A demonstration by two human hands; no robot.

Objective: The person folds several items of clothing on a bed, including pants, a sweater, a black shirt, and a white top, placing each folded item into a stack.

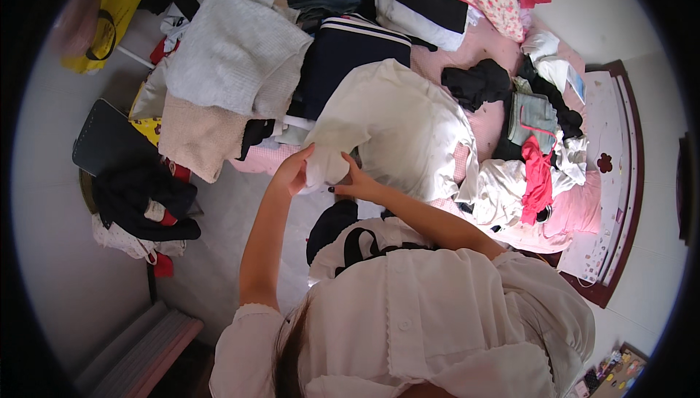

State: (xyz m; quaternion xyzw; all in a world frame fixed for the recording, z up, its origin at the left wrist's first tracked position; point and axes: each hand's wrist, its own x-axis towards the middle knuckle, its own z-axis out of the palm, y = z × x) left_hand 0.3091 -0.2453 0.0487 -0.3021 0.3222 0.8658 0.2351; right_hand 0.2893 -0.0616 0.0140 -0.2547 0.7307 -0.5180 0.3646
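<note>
A white long-sleeved garment [404, 119] lies spread over the near edge of the bed. My left hand [295, 171] is closed on its bunched end, a sleeve or cuff by its look, held just off the bed's edge. Against the right side of that same bunched cloth is my right hand [358, 180], finger and thumb spread along the edge; whether it grips is unclear. Behind the garment lies a folded navy garment [355, 48] with white stripes. To the left, a light grey knit garment [229, 48] rests over a beige fleece one [199, 132].
Black clothing [476, 83], folded grey-green fabric [531, 119] and a red garment [536, 179] lie on the bed's right side. A dark chair back [104, 135] stands left, with dark clothes [145, 195] below it. A yellow bag [117, 20] is upper left.
</note>
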